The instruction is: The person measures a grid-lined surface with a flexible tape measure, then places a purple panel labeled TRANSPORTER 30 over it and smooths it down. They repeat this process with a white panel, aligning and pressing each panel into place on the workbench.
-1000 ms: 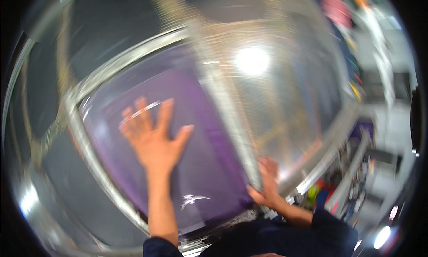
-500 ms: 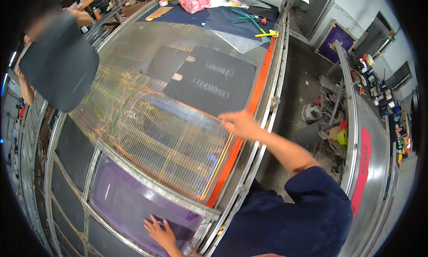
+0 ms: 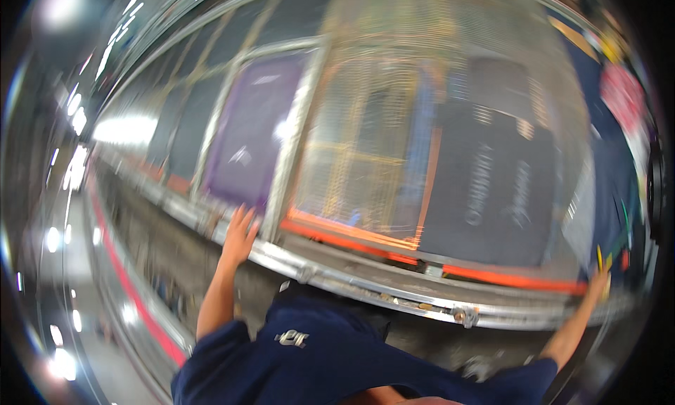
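My left hand [image 3: 240, 238] has its fingers spread at the near end of a purple printing screen [image 3: 256, 134] in a metal frame [image 3: 287, 169]. Far to the right, my right hand [image 3: 599, 284] reaches to the table's corner, right by a slim yellow-handled tool [image 3: 600, 257]. Motion smears its fingers, so whether they grip the tool is unclear. Between my hands, dark cut pieces with pale printed lettering [image 3: 485, 187] lie on the table. Left of them is a see-through sheet [image 3: 351, 159] with yellow and orange lines.
A metal rail [image 3: 365, 292] runs along the table's near side, with an orange strip [image 3: 513, 278] above it. At the right end are dark blue cloth [image 3: 606, 159] and a pink plastic bag [image 3: 622, 95]. More dark panels [image 3: 172, 120] extend left.
My view has swung round to the left, and the person holding a dark piece is out of sight. My right hand has gone from the lined sheet to the yellow-handled tool's corner.
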The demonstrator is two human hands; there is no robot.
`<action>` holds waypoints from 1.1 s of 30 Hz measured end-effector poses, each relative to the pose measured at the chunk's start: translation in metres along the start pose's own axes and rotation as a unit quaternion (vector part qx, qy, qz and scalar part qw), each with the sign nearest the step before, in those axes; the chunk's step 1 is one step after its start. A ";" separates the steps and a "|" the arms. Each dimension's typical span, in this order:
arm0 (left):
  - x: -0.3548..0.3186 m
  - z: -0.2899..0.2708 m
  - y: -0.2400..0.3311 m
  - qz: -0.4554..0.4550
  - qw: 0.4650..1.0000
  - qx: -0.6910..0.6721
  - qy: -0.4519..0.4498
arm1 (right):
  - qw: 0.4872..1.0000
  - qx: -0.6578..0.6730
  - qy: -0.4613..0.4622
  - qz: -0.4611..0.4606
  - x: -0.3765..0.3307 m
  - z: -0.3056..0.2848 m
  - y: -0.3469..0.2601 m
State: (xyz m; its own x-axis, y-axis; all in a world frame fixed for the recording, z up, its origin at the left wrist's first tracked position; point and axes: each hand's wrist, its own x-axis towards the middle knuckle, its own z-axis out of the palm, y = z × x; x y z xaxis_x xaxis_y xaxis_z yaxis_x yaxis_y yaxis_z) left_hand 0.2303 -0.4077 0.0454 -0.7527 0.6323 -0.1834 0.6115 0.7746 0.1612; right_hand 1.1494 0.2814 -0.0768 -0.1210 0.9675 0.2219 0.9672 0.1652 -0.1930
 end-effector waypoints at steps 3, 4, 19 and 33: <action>0.001 0.003 -0.007 0.001 1.000 0.011 -0.001 | 0.984 -0.173 -0.029 0.031 0.007 -0.003 0.018; -0.001 0.003 -0.008 -0.021 1.000 0.006 -0.004 | 0.953 -0.277 -0.088 0.079 0.012 -0.009 0.012; 0.053 -0.126 0.034 0.209 0.945 -0.159 0.194 | 0.932 0.299 0.193 -0.073 0.030 -0.252 -0.392; 0.029 -0.341 -0.089 0.438 0.861 -0.239 0.096 | 0.485 0.823 -0.110 -0.273 -0.391 -0.212 -1.117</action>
State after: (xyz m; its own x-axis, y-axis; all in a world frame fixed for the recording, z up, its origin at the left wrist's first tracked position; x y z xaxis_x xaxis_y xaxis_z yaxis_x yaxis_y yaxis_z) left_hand 0.0711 -0.4611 0.3561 -0.1073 0.9236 0.3681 0.8293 -0.1211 0.5456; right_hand 0.1637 -0.3218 0.2547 -0.4543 0.6606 0.5977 -0.6906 0.1628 -0.7047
